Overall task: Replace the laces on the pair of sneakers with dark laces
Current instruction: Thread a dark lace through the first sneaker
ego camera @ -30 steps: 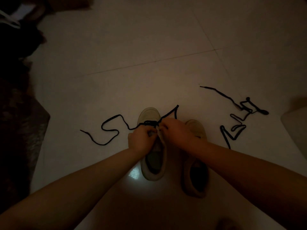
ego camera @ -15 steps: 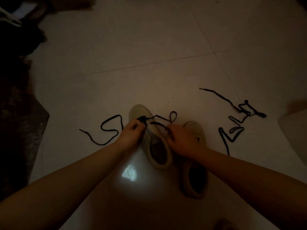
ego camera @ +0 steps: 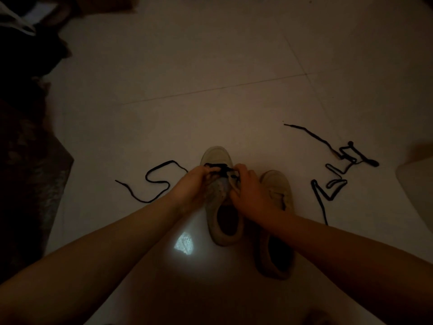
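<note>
Two pale beige sneakers (ego camera: pixel 219 200) sit mid-frame on a whitish tiled floor (ego camera: pixel 210 66); both laces (ego camera: pixel 154 181) are black; a dark mottled rug (ego camera: pixel 30 184) fills the left.

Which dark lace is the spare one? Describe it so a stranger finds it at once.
Start from the two sneakers on the tiled floor. The spare dark lace lies loose and crumpled on the floor beyond the right sneaker, touched by no hand. The other dark lace runs into the left sneaker.
</note>
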A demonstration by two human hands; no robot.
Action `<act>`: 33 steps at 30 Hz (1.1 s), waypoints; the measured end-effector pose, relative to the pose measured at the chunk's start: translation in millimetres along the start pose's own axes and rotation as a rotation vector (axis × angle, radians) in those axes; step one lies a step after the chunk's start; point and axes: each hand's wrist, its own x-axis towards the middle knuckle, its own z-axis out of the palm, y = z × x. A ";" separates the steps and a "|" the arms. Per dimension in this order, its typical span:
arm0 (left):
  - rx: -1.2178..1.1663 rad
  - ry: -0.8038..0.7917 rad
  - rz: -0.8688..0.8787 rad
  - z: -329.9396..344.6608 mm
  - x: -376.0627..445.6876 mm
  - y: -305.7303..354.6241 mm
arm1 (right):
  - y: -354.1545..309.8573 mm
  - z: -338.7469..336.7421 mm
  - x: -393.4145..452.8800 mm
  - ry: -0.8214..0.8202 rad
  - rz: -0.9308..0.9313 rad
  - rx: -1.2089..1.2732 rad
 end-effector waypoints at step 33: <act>1.366 0.302 0.378 34.2 18.0 -4.9 | 15.3 1.5 -9.7 0.063 0.062 0.072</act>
